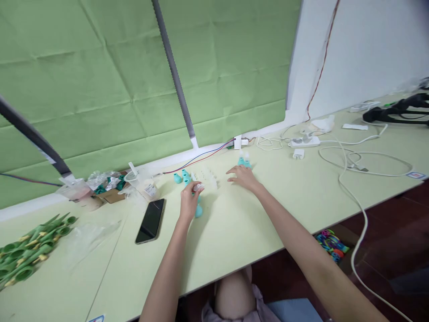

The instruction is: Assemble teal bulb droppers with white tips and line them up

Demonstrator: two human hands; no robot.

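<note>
My left hand [189, 200] is closed, pinching a small clear plastic piece [199, 187] between thumb and fingertips. Just under it lies a round teal bulb [198, 210], partly hidden by the hand. Several more small teal bulb bottles [177, 178] stand behind that hand. Between my hands, small clear-white plastic parts [210, 177] are set out on the table. My right hand [245, 177] reaches over the table with its fingers spread and nothing visible in them. Right behind its knuckles are teal bottles with whitish tips [244, 160], their lower parts partly covered.
A dark phone [150, 221] lies left of my left arm. Further left are green tubular pieces [30, 248], a plastic bag [89, 237], cups [144, 183] and a small cardboard box [112, 194]. At right, a power strip [304, 141] and white cables [360, 205] spread out.
</note>
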